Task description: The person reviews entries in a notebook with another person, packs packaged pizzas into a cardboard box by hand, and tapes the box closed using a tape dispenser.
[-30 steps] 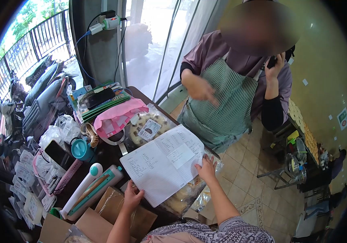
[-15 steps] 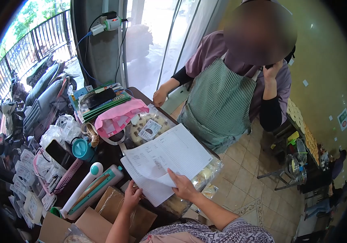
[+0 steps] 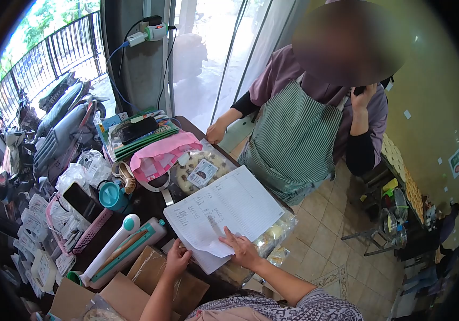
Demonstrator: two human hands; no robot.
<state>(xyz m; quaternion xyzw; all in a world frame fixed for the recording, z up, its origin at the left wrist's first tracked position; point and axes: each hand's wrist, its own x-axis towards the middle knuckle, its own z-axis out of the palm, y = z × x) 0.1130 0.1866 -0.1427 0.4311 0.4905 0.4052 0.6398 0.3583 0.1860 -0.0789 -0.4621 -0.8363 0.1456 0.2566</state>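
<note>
An open ruled notebook (image 3: 240,198) with handwriting on its pages lies on the table in front of me, its lower page curled up. My left hand (image 3: 177,259) pinches the notebook's lower left edge between thumb and fingers. Flat on the curled page, with fingers stretched out, rests my right hand (image 3: 243,250). Just beyond the notebook is a round cake in clear packaging (image 3: 200,170) with a printed label. More clear-wrapped food (image 3: 275,230) sticks out from under the notebook's right side.
Across the table stands a person in a striped apron (image 3: 293,139), one hand on the table edge, a phone at the ear. To the left are a pink bag (image 3: 165,152), a blue cup (image 3: 112,197), a phone (image 3: 80,200) on a pink basket (image 3: 87,232), and cardboard boxes (image 3: 157,278).
My right hand has let go of the lifted page, which now lies lower, and its fingers have spread on it. My left hand stays at the notebook's edge.
</note>
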